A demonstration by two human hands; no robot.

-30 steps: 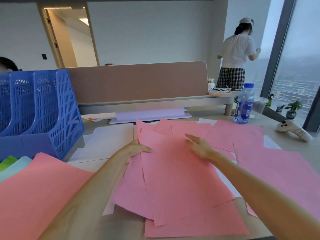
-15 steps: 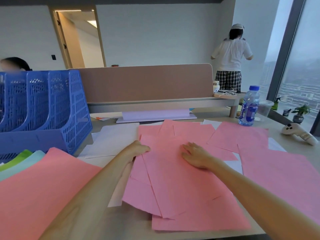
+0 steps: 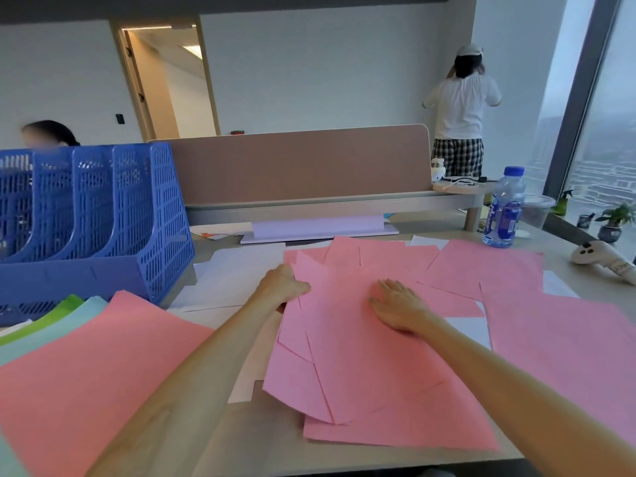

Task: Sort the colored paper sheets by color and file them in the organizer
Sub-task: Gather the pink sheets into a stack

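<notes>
Blue plastic mesh organizer [image 3: 103,218] with upright slots stands at the far left of the pale desk [image 3: 261,452]; whether anything is filed in it is hard to tell through the mesh. In front of it lies a fanned stack of green, light blue and salmon paper sheets [image 3: 86,366], apparently colours already grouped and parked close to the slots. Plain white sheets [image 3: 237,270] come next, partly buried under the work.

The left hand [image 3: 282,285] sits at the left edge of the loose pile of pink paper sheets [image 3: 361,373] in the middle of the desk. Its fingers are curled against that edge, but I cannot tell whether they pinch the paper or only butt against it. It likely serves as a stop for squaring the pile. The right hand [image 3: 399,306] lies flat on the top sheet with its fingers slightly spread, pressing down, probably to drag sheets toward the other hand.

Further right, scattered pink sheets [image 3: 568,339] are not yet gathered. Beyond them stand a clear plastic water bottle [image 3: 504,208] and a white handheld controller [image 3: 602,258].
</notes>
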